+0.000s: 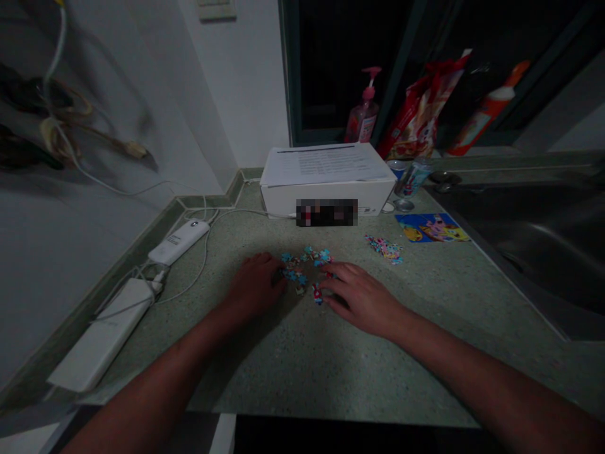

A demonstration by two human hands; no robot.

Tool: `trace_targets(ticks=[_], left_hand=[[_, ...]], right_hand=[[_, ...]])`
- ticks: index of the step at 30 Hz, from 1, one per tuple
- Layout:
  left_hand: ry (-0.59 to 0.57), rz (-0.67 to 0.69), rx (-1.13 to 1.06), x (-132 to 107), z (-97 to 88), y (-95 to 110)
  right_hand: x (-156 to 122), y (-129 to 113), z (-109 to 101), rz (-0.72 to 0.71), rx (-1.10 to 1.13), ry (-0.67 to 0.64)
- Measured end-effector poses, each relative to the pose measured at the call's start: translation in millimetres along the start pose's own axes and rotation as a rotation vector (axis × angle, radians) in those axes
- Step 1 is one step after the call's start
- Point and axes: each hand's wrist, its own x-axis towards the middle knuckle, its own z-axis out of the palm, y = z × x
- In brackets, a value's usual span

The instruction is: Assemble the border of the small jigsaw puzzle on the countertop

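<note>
Small jigsaw puzzle pieces (296, 276), mostly light blue, lie loosely on the counter between my two hands. My left hand (255, 284) rests at their left side, fingers bent and thumb apart, with nothing visible in it. On the other side, my right hand (362, 296) has its fingers spread, the tips close to a red and white puzzle piece (317, 293); whether they touch it is unclear. A separate heap of puzzle pieces (385, 248) lies beyond my right hand. Near the sink, a colourful cartoon picture card (432, 227) lies flat.
A white box (326, 173) with a printed sheet stands at the back, a blurred-out dark object (326, 213) before it. Power strips (106, 334) and cables lie left. A sink (529, 246) is right. Behind stand a pump bottle (362, 116), a red bag (420, 113) and a can (414, 178).
</note>
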Motion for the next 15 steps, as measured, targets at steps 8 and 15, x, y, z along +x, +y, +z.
trace_targets(ticks=[8, 15], left_hand=[[-0.055, -0.104, -0.187, 9, -3.4, -7], [-0.068, -0.14, -0.379, 32, -2.1, 20]], right_hand=[[1, 0, 0, -0.041, -0.008, 0.009], [-1, -1, -2, -0.059, -0.02, -0.003]])
